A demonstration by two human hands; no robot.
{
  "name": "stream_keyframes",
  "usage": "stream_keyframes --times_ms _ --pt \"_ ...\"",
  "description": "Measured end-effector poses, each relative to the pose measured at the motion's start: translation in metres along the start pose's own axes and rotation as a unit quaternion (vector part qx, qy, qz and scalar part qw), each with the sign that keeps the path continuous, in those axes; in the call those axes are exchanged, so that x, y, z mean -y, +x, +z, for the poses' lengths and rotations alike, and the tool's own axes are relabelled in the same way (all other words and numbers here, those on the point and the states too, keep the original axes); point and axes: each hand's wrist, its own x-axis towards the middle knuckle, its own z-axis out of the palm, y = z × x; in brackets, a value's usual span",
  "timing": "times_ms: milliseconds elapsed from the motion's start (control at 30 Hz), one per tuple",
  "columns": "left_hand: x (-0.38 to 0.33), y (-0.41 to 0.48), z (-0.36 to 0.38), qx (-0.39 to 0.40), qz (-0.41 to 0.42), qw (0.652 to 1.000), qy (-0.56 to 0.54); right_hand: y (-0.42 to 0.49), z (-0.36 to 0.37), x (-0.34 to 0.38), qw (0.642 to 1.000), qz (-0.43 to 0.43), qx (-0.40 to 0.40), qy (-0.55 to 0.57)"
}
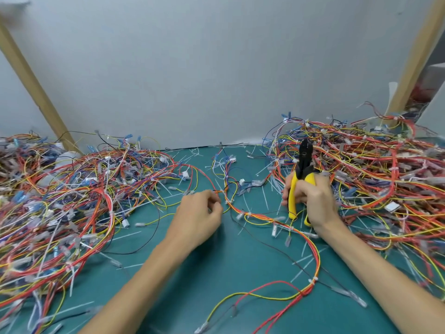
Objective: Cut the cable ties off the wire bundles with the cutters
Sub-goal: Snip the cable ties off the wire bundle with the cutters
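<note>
WIRES ON EVERY SIDE: Our left hand [199, 213] curls its fingers round the red and orange strands of the wire bundle [265, 219], which lies across the middle of the mat. The grip sits just beside a white cable tie [228, 202]. Our right hand [317, 201] is clamped on the yellow handles of the cutters [304, 174], held nose-up near the bundle but off it. The risk, as we judge it, is that the ties sit tight on the strands, so blades brought in carelessly could nick insulation. A bundle pinned at one point may also twist away, and stray loops could snag the tool. The green mat [216, 261] is littered with clipped tie offcuts [127, 235]. A left heap [72, 194] and a right heap [385, 177] of tangled wire rise against a grey wall [216, 68] flanked by slanting wooden posts [36, 92].
</note>
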Motion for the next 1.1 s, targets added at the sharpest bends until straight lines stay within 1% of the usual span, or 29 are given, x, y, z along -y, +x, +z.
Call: stream_keyframes --times_ms 67,133,233,300,333,467,633,700,733,800,867,900,933,967,1000,1033,1100 --pt "-0.006 0.003 0.005 0.01 0.006 1.0 0.021 0.0 0.0 0.0 1.0 0.005 0.005 -0.008" --pt "-0.015 0.007 0.012 0.001 0.006 0.998 0.059 0.0 -0.001 0.0 1.0 0.007 0.009 -0.013" --pt "-0.027 0.014 0.019 0.0 -0.033 0.99 0.139 0.0 -0.001 0.001 1.0 0.008 0.011 -0.018" --pt "-0.03 0.021 0.021 0.022 -0.062 0.984 0.165 0.0 -0.001 0.0 1.0 0.009 0.012 -0.019" --pt "-0.031 0.024 0.02 0.038 -0.076 0.984 0.158 0.0 -0.001 0.0 1.0 0.01 0.012 -0.018" --pt "-0.031 0.034 0.009 0.101 -0.13 0.984 0.07 0.002 -0.001 0.0 1.0 0.011 0.011 -0.021" --pt "-0.025 0.038 -0.005 0.094 -0.119 0.986 0.068 0.003 -0.002 -0.002 0.999 0.023 0.009 -0.026" --pt "-0.022 0.038 -0.009 0.098 -0.08 0.983 0.136 0.003 -0.002 -0.001 0.999 0.023 0.01 -0.026" --pt "-0.022 0.037 -0.011 0.087 -0.056 0.979 0.175 0.003 -0.001 -0.001 0.999 0.022 0.01 -0.025" --pt "-0.024 0.037 -0.015 0.029 -0.006 0.975 0.219 0.002 -0.001 0.0 0.999 0.02 0.01 -0.025" --pt "-0.03 0.041 -0.02 -0.056 0.052 0.968 0.237 0.002 0.0 0.001 0.999 0.023 0.01 -0.022" --pt "-0.033 0.045 -0.021 -0.095 0.094 0.96 0.246 0.002 0.0 0.002 0.999 0.025 0.009 -0.019" --pt "-0.035 0.051 -0.023 -0.123 0.138 0.95 0.25 0.001 0.0 0.002 0.999 0.027 0.008 -0.016" --pt "-0.037 0.057 -0.024 -0.134 0.176 0.942 0.254 0.001 0.0 0.003 0.999 0.028 0.008 -0.014" --pt "-0.036 0.064 -0.024 -0.125 0.206 0.934 0.265 0.001 0.001 0.003 0.999 0.028 0.008 -0.014" --pt "-0.035 0.072 -0.025 -0.092 0.233 0.925 0.287 0.0 0.001 0.003 0.999 0.028 0.008 -0.014" --pt "-0.032 0.083 -0.022 0.013 0.29 0.893 0.343 0.0 0.001 0.004 0.999 0.028 0.008 -0.017"
